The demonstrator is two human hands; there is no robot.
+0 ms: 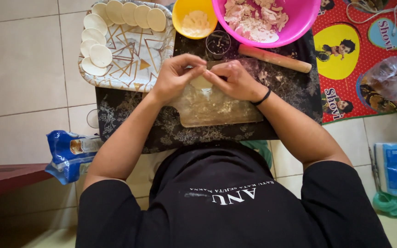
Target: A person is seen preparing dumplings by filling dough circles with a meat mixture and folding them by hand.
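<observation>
Both hands meet over a clear cutting board [217, 112] dusted with flour. My left hand [174, 76] and my right hand [234, 80] pinch a small pale round of dough [201, 82] between their fingertips. A black band circles my right wrist. The board lies on a dark floral mat [129, 112]. Just beyond my hands lie a wooden rolling pin [275, 58] and a small round cutter [218, 44].
A patterned tray [136, 50] at the far left carries several cut dough rounds along its rim. Behind stand a yellow bowl [194, 18] and a pink bowl [263, 20] of dough scraps. A blue packet [72, 154] lies left, a plastic bag [391, 76] right.
</observation>
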